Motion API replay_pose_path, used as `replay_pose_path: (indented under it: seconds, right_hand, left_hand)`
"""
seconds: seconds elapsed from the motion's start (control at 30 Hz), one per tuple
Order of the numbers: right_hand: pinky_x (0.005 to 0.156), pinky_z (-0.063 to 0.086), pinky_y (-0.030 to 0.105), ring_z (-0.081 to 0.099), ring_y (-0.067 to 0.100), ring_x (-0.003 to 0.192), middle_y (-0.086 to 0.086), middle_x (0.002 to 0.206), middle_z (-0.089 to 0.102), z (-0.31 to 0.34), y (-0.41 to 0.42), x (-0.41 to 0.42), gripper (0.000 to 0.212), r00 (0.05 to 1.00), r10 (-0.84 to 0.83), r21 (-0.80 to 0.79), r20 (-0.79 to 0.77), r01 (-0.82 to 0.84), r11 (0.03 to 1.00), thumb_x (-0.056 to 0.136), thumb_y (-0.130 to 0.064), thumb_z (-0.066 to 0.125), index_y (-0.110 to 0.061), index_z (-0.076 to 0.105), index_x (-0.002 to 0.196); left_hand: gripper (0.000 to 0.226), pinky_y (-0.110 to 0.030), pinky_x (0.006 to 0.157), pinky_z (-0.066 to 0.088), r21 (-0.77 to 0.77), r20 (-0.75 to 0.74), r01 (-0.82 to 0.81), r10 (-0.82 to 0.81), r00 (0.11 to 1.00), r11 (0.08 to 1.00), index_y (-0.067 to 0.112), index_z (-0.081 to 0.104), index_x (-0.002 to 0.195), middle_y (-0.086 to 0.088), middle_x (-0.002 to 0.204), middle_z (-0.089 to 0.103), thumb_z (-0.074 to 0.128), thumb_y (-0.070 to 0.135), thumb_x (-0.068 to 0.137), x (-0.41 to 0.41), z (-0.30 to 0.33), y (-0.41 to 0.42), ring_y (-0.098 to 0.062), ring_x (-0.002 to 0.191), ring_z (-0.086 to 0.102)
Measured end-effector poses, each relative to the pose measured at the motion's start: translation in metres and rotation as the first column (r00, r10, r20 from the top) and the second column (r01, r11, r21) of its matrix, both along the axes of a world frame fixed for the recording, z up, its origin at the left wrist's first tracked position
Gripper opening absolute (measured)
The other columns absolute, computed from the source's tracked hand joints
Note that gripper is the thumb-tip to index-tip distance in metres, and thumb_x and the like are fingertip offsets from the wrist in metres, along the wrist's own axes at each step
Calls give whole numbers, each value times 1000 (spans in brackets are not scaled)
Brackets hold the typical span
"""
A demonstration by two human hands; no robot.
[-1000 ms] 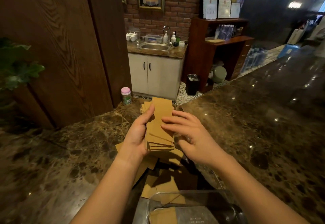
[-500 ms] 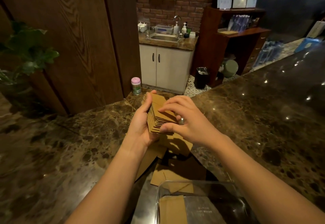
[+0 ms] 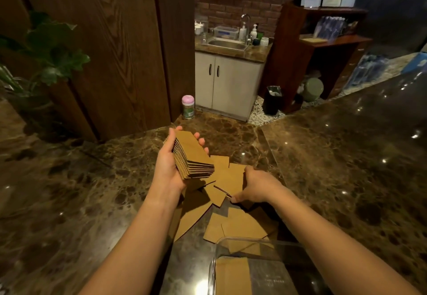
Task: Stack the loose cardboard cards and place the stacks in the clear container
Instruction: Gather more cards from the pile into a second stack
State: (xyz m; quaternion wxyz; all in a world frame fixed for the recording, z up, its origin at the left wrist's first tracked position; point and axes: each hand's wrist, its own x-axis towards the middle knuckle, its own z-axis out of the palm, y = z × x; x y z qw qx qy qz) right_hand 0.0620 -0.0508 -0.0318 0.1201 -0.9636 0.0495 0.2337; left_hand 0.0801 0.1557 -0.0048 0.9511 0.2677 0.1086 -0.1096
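My left hand [image 3: 169,162] cradles the stack [image 3: 193,156] clear above the loose cards [image 3: 227,180], freeing my right hand [image 3: 255,187] to pinch one beyond the container [image 3: 265,243].

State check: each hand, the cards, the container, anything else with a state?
left hand: raised, shut on the card stack
card stack: squared up, held above the counter
right hand: down on the loose cards, pinching one
loose cards: scattered flat on the counter
clear container: open, no lid, cards already inside
cabinet doors: closed
pink-lidded jar: upright, lid on
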Motion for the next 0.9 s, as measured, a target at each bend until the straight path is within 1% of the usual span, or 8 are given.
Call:
replay_pose_path:
  seconds: [0.1,0.17,0.23,0.33,0.43,0.5,0.73,0.9]
  right_hand:
    - [102,46,44,51,30,127,7,140,54,-13,-1,9,106,997,-64,16,-41,65,998,59,-57,85,-18,37,145]
    - [89,51,34,61,27,113,6,124,64,-11,-6,13,65,994,-87,103,-64,93,990,72,-42,82,-17,57,127]
    - [72,52,31,65,25,100,6,109,67,-1,-14,15,27,979,-178,306,-100,201,931,86,-30,70,-17,63,108]
    - [72,55,34,65,25,103,9,113,68,21,-26,11,18,888,-395,648,-236,447,617,93,-20,62,-17,62,111]
    - [79,56,38,68,24,103,8,109,74,43,-28,3,26,860,-452,862,-238,401,310,93,-8,61,-15,65,117]
    - [79,57,39,69,25,104,7,110,76,60,-25,-6,30,878,-430,930,-210,314,189,93,-6,61,-18,66,121]
    - [79,57,38,70,23,108,2,116,74,98,-17,-29,30,945,-322,978,-65,124,167,98,-12,56,-18,65,125]
    - [64,55,29,74,17,81,1,92,77,102,-12,-40,26,944,-330,959,18,77,274,91,-18,69,-13,64,116]
  left_hand:
    - [29,-44,81,53,-11,-16,4,-4,1000,1000,28,60,113,-14,104,66,55,49,94,3,-5,-3,-28,86,66]
    - [29,-44,82,53,2,-17,5,-5,1000,1000,28,60,113,-13,102,67,54,49,95,3,-6,-5,-28,86,66]
    - [29,-44,83,52,11,-9,13,-12,1000,1000,28,60,116,-14,104,67,54,48,95,3,-6,-7,-28,86,67]
    - [31,-46,88,50,5,-2,52,-52,999,999,27,61,118,-15,111,65,56,46,94,1,-2,-6,-29,90,65]
    - [30,-49,90,48,12,29,113,-113,993,994,24,64,118,-19,115,65,59,33,90,-5,4,-11,-33,95,64]
    - [41,-50,85,51,40,74,152,-155,985,988,23,62,124,-22,117,65,60,21,83,-9,9,-18,-34,94,66]
    - [45,-46,85,50,78,170,218,-229,958,973,21,65,122,-19,108,72,55,26,78,-19,39,-42,-34,93,67]
    - [41,-45,85,50,157,246,202,-237,940,967,23,69,115,-12,107,73,53,24,78,-26,50,-50,-32,95,66]
